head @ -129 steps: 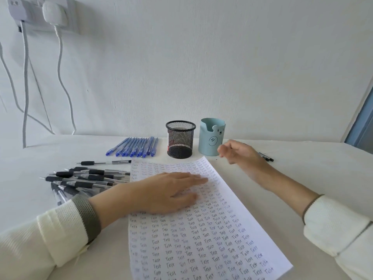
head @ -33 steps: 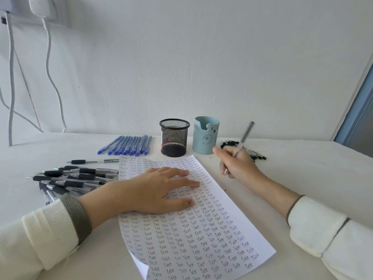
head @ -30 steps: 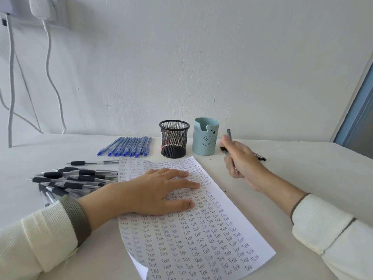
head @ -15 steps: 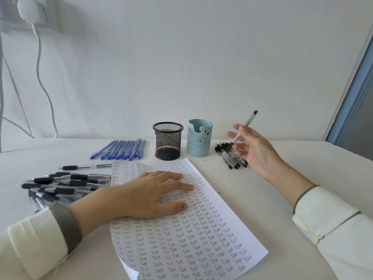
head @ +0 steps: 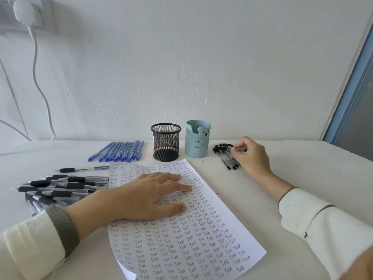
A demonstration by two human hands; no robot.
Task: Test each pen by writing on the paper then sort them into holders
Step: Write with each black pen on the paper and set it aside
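At far left we see a heap of black pens (head: 60,186) beside the paper (head: 181,235), with blue pens (head: 119,151) lined up behind. Our left hand (head: 145,196) lies flat on the paper, fingers spread. Mesh holder (head: 166,142), blue holder (head: 196,139) — then our right hand (head: 252,155), fingers pinching a pen (head: 240,149) over the small black pile (head: 225,156).

White plastic charger plug (head: 24,13) in a wall socket at upper left, its white cable (head: 41,85) hanging down the white wall (head: 201,57). Blue-grey frame (head: 351,91) at right edge; plain white desk (head: 302,168) below.
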